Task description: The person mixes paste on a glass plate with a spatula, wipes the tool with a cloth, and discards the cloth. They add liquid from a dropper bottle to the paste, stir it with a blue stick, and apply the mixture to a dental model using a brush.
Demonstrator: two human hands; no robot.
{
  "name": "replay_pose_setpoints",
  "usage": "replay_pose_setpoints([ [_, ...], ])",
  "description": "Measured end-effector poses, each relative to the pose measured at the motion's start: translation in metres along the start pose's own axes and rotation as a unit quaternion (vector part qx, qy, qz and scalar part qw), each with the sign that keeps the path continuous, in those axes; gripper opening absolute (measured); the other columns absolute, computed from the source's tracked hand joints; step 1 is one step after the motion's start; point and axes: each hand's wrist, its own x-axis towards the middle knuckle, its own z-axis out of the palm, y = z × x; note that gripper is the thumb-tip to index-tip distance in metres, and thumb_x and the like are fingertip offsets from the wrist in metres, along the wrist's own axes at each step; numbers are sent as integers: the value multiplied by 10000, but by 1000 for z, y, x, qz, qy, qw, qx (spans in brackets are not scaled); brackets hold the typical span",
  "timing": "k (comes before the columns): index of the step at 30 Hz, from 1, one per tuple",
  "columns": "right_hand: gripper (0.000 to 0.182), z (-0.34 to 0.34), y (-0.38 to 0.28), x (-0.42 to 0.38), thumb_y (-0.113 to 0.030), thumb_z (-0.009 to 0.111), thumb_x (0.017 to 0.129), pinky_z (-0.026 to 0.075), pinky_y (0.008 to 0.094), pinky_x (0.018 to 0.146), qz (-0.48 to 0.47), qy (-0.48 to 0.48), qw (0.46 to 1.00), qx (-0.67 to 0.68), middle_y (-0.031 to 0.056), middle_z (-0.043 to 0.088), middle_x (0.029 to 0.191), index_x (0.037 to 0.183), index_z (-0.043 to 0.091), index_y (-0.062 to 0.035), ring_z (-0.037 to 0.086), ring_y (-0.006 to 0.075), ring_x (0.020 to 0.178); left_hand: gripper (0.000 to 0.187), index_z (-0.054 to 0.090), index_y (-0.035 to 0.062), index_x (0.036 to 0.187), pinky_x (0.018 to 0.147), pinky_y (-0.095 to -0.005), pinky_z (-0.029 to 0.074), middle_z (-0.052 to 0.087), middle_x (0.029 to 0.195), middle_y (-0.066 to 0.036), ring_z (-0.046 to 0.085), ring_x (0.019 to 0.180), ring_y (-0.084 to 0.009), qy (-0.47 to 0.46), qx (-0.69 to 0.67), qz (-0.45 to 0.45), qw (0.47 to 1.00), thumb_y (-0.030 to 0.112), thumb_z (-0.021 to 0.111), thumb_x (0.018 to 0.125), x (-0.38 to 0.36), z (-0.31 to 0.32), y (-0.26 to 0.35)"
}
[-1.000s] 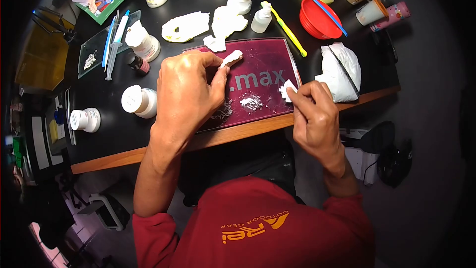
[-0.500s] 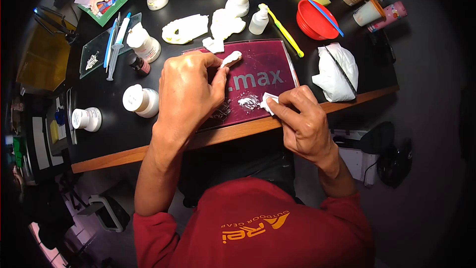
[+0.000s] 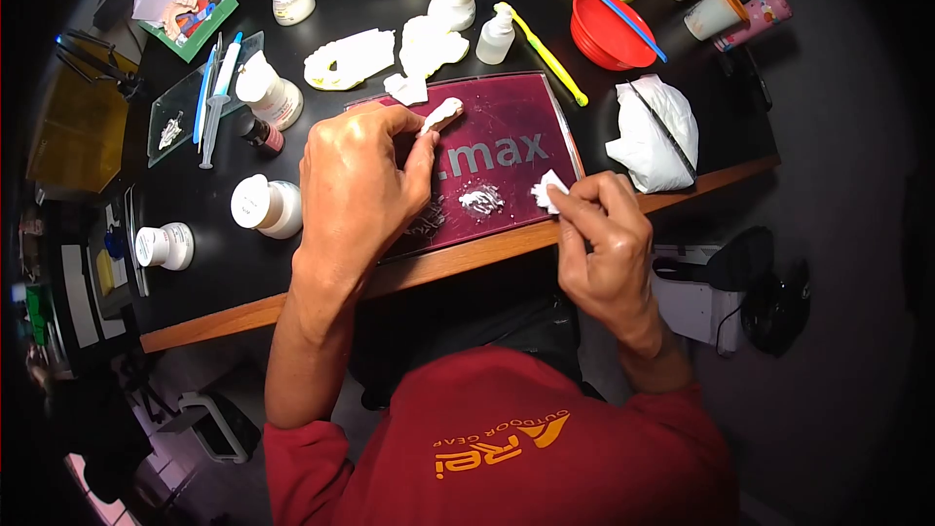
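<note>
My left hand (image 3: 358,175) is closed in a pinch on a small off-white moulded piece (image 3: 444,115), which it keeps over the upper part of the maroon plate (image 3: 506,102). Between the thumb and fingers of my right hand (image 3: 606,239) is a folded white tissue (image 3: 549,192), at the plate's right edge. A smear of white powder or paste (image 3: 481,200) lies on the plate between my hands, apart from the tissue. Fainter residue shows beside my left hand. A crumpled white scrap (image 3: 406,90) touches the plate's top edge.
White jars (image 3: 267,205) stand at the left. A syringe (image 3: 220,102) lies by a glass slab (image 3: 166,107). Behind the plate are white moulds (image 3: 351,58), a dropper bottle (image 3: 495,36) and a yellow-green toothbrush (image 3: 550,60). A red bowl (image 3: 599,39) and a white tissue bundle (image 3: 654,136) sit at right.
My right hand has moved the tissue right, away from the white smear. My left hand keeps its pinch on the off-white piece. The whole view has shifted slightly.
</note>
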Motion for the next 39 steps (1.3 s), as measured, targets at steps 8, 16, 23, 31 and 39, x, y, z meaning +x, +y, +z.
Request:
replay_pose_setpoints([
  [8, 328, 11, -17, -2, 149, 710, 762, 477, 352, 640, -33, -16, 998, 46, 112, 604, 857, 1065, 777, 45, 576, 252, 754, 128, 794, -11, 890, 602, -372, 517, 709, 724, -144, 659, 607, -260, 14, 9, 24, 1000, 107, 816, 847, -1, 3, -3],
  [16, 207, -8, -6, -1, 97, 672, 865, 529, 303, 685, 111, -2, 970, 215, 129, 688, 897, 1030, 787, 53, 689, 204, 796, 136, 791, 7, 918, 585, -360, 488, 672, 719, -117, 605, 600, -218, 12, 7, 65, 998, 112, 827, 841, 0, 4, -7],
  [23, 204, -2, 22, 24, 59, 679, 837, 505, 378, 696, 101, 14, 992, 80, 120, 677, 845, 997, 801, 28, 675, 269, 775, 137, 789, 5, 908, 609, -371, 497, 682, 741, -127, 615, 628, -235, 8, 12, 68, 998, 115, 830, 835, -1, 5, -6],
  [31, 203, 1, -8, 19, 33, 740, 783, 381, 398, 742, -28, -52, 998, -3, 37, 615, 820, 962, 812, -30, 621, 227, 813, 158, 801, 8, 922, 638, -394, 509, 695, 770, -148, 632, 661, -270, 5, 10, 54, 998, 143, 835, 847, 0, 4, -6],
  [39, 210, -12, -13, 14, 86, 692, 856, 494, 308, 765, 161, -79, 955, 237, 85, 676, 889, 1014, 804, 6, 670, 161, 840, 182, 806, 13, 924, 664, -387, 521, 719, 794, -143, 646, 688, -261, -10, 30, 40, 999, 163, 854, 834, -1, 4, -4],
])
